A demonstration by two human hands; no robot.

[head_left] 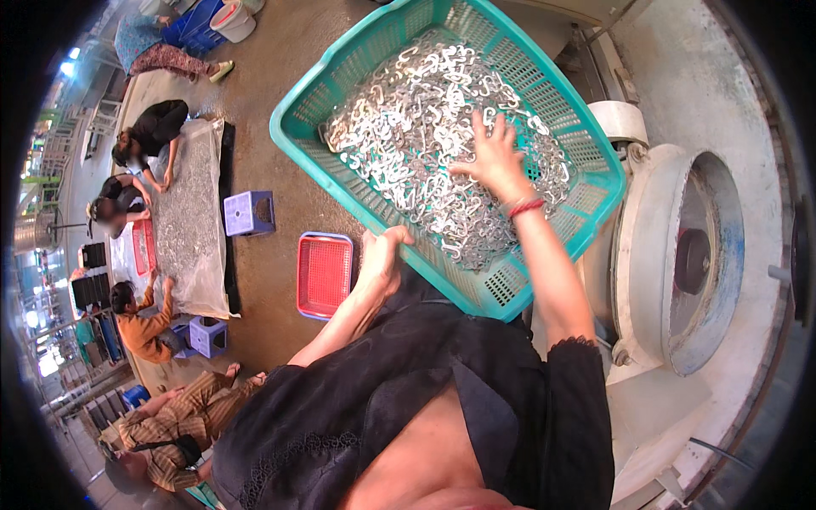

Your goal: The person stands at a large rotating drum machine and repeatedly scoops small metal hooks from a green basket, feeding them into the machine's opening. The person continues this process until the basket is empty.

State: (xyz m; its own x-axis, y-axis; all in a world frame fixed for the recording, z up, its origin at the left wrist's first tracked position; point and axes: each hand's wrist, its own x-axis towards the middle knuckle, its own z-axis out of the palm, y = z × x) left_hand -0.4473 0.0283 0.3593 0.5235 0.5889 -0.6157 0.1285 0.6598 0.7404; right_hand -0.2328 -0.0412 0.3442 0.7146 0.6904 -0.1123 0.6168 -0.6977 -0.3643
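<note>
A large green plastic basket (293, 127) with slotted walls is in front of me. In it lies a loose heap of small shiny metal hooks (408, 110), S-shaped or curved. My left hand (384, 262) is closed round the basket's near left rim. Over the heap, my right hand (497, 161) has its fingers spread and touches the hooks, with no hook visibly gripped. A red band (525, 206) circles the right wrist. A bit of the basket's green bottom shows beside this hand.
To the right stands a grey round-mouthed machine (646, 255). A red basket (325, 274) and a purple stool (249, 212) are on the wet floor at left. Several people work around a low sheet-covered surface (191, 212) spread with small metal pieces.
</note>
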